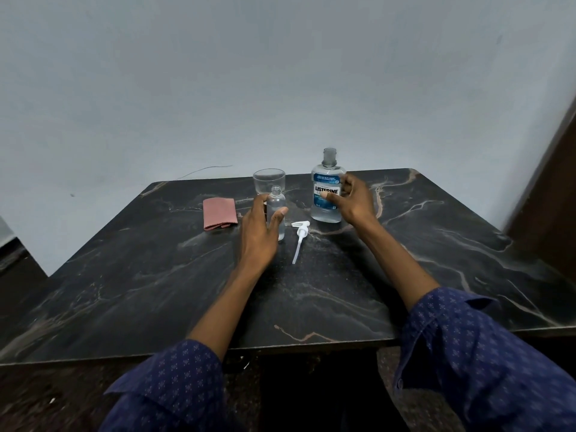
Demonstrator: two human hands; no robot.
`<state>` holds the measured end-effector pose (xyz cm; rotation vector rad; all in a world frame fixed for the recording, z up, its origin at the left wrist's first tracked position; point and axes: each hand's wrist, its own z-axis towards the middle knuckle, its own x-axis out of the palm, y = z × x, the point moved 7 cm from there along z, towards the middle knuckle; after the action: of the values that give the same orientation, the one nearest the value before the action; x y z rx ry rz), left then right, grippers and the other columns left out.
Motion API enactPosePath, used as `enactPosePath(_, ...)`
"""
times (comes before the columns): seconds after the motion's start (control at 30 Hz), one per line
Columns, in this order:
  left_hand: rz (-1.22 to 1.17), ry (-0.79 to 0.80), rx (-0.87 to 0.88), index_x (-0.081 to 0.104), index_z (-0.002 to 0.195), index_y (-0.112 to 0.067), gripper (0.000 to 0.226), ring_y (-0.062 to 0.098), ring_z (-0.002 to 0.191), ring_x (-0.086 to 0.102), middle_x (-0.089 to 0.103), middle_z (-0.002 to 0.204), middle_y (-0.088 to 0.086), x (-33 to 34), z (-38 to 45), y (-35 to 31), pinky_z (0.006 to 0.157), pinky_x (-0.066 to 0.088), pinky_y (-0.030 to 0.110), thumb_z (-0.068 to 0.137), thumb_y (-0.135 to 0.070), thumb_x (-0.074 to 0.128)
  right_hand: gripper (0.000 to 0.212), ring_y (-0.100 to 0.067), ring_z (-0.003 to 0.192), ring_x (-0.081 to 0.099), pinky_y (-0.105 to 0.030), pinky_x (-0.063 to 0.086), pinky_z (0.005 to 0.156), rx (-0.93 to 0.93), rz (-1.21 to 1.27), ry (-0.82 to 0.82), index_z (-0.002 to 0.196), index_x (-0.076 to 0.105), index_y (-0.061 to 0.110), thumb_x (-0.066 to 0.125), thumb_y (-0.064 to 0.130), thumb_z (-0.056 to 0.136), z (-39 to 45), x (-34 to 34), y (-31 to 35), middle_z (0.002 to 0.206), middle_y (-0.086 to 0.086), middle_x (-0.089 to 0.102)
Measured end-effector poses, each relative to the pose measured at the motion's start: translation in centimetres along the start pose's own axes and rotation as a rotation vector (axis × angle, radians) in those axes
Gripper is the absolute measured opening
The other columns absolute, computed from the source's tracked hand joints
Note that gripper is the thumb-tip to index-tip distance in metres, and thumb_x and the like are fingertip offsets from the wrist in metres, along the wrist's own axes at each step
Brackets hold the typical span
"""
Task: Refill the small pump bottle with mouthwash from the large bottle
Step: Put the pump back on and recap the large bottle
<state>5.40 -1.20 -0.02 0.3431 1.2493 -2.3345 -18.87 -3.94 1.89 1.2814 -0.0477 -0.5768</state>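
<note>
I see the small bottle [276, 213] upright mid-surface, uncapped, my left hand [260, 232] cupped around it, thumb and fingers on its sides. Just right of the small bottle lies the white pump [300, 236], flat on the dark surface [405, 260]. Further right stands the large bottle [325, 194], its cap off, my right hand [353, 199] curled around its side. Behind the small bottle sits a clear glass [269, 179]; to its left, a folded pink cloth [219, 213].

Two bottles stand on one dark marble table [405, 244]: one small clear bottle [276, 210] and one large mouthwash bottle [326, 194]. There is one clear cup [269, 180], one white pump head [300, 236] and one folded pink cloth [219, 213]. Two hands show, the left hand [260, 232] and the right hand [353, 199].
</note>
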Motion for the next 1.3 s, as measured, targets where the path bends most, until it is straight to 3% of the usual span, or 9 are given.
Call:
enactPosePath(0.17, -0.001, -0.009, 0.004, 0.052, 0.144, -0.02, 0.056, 0.021, 0.111, 0.07, 0.072, 0.127, 0.004, -0.2, -0.1, -0.1, 0.096, 0.059, 0.053, 0.103, -0.058, 0.055, 0.052, -0.024, 0.115, 0.07, -0.03, 0.059, 0.092, -0.003, -0.029, 0.013, 0.135, 0.061, 0.007, 0.082, 0.007, 0.088, 0.0, 0.0, -0.2, 0.128, -0.01, 0.073)
enactPosePath(0.27, -0.002, -0.01, -0.002, 0.052, 0.143, -0.02, 0.053, 0.021, 0.112, 0.07, 0.073, 0.128, 0.004, -0.2, -0.1, -0.1, 0.096, 0.059, 0.053, 0.104, -0.056, 0.056, 0.06, -0.02, 0.108, 0.066, -0.035, 0.057, 0.092, -0.01, -0.11, 0.012, 0.134, 0.056, 0.007, 0.087, 0.024, 0.086, -0.3, -0.1, 0.0, 0.126, -0.005, 0.069)
enactPosePath(0.37, 0.011, -0.012, -0.011, 0.052, 0.143, -0.019, 0.053, 0.021, 0.113, 0.07, 0.073, 0.128, 0.005, -0.2, 0.0, -0.1, 0.096, 0.059, 0.053, 0.104, -0.055, 0.056, 0.06, -0.018, 0.107, 0.054, -0.035, 0.05, 0.085, -0.156, -0.332, -0.179, 0.126, 0.05, 0.011, 0.078, 0.05, 0.089, -1.3, -1.3, 1.8, 0.122, -0.004, 0.057)
enactPosePath(0.47, 0.03, -0.008, -0.018, 0.052, 0.143, -0.02, 0.052, 0.023, 0.113, 0.069, 0.072, 0.127, 0.004, -0.1, 0.1, 0.0, 0.096, 0.058, 0.054, 0.105, -0.056, 0.054, 0.039, -0.016, 0.09, 0.055, -0.029, 0.042, 0.066, -0.391, -0.427, -0.335, 0.105, 0.053, 0.018, 0.068, 0.053, 0.096, -2.9, -2.0, 4.7, 0.104, 0.002, 0.057)
enactPosePath(0.57, 0.038, -0.017, -0.016, 0.051, 0.143, -0.021, 0.052, 0.022, 0.112, 0.068, 0.072, 0.127, 0.004, -0.2, 0.0, 0.0, 0.095, 0.058, 0.052, 0.105, -0.057, 0.053, 0.031, -0.002, 0.066, 0.056, -0.023, 0.038, 0.056, -0.427, -0.467, -0.069, 0.082, 0.06, 0.026, 0.069, 0.051, 0.096, -3.1, 0.5, 5.2, 0.073, 0.013, 0.06)
enactPosePath(0.63, 0.049, -0.021, -0.008, 0.051, 0.143, -0.02, 0.051, 0.022, 0.111, 0.068, 0.072, 0.127, 0.005, -0.2, 0.0, 0.0, 0.094, 0.058, 0.051, 0.106, -0.056, 0.053, 0.033, -0.006, 0.067, 0.057, -0.027, 0.041, 0.06, -0.423, -0.577, 0.135, 0.078, 0.063, 0.025, 0.071, 0.053, 0.093, -3.5, 2.6, 4.5, 0.071, 0.012, 0.061)
enactPosePath(0.7, 0.05, -0.018, -0.01, 0.052, 0.142, -0.021, 0.049, 0.022, 0.111, 0.069, 0.072, 0.126, 0.005, -0.2, 0.0, 0.1, 0.094, 0.058, 0.051, 0.106, -0.055, 0.053, 0.035, -0.014, 0.076, 0.061, -0.034, 0.051, 0.066, -0.405, -0.684, 0.233, 0.08, 0.064, 0.026, 0.072, 0.059, 0.09, -3.9, 3.9, 3.7, 0.075, 0.012, 0.06)
enactPosePath(1.03, 0.056, -0.024, -0.032, 0.054, 0.131, -0.025, 0.037, 0.024, 0.105, 0.068, 0.072, 0.119, 0.003, -0.2, 0.0, 0.3, 0.089, 0.059, 0.05, 0.105, -0.051, 0.056, 0.035, -0.023, 0.096, 0.066, -0.042, 0.059, 0.085, -0.382, -0.815, 0.335, 0.097, 0.065, 0.029, 0.07, 0.063, 0.088, -4.9, 6.0, 2.5, 0.104, -0.001, 0.072)
enactPosePath(1.3, 0.043, -0.024, -0.042, 0.054, 0.135, -0.023, 0.039, 0.02, 0.107, 0.067, 0.071, 0.123, 0.002, -0.3, -0.1, 0.1, 0.092, 0.059, 0.048, 0.106, -0.048, 0.058, 0.016, -0.009, 0.075, 0.067, -0.037, 0.058, 0.07, -0.382, -0.415, 0.238, 0.088, 0.067, 0.024, 0.08, 0.032, 0.084, -4.3, 4.0, 4.2, 0.078, 0.008, 0.071)
